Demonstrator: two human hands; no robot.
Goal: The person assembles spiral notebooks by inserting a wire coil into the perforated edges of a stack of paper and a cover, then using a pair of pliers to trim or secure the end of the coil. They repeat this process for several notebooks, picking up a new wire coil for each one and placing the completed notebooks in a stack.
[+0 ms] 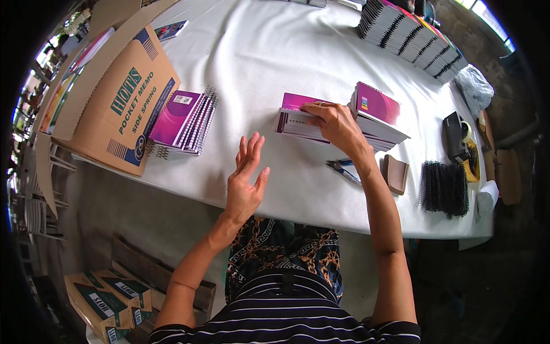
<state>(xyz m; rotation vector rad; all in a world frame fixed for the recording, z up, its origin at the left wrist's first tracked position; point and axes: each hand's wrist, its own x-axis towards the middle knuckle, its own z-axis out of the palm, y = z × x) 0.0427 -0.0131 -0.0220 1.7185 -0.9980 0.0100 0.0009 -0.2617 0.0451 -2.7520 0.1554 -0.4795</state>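
White-clothed table (246, 74), R hand (338, 123) pinched narrow on the purple booklets (293, 121) lying just left of 1 taller purple stack (381, 106), L hand (246, 186) empty & held wide nearby, so imo a sideways tug could fan them out or tip that stack, bc nothing's bracing their left side.

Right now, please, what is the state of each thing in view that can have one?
Left hand: open, empty.
Right hand: on the middle purple notebooks; grip unclear.
Large cardboard box: open.
Purple notebooks beside the box: closed, coil-bound.
Black-coiled books: closed, stacked.
Blue-handled pliers: lying, handles apart.
Black coils: bunched together.
White cloth: wrinkled.
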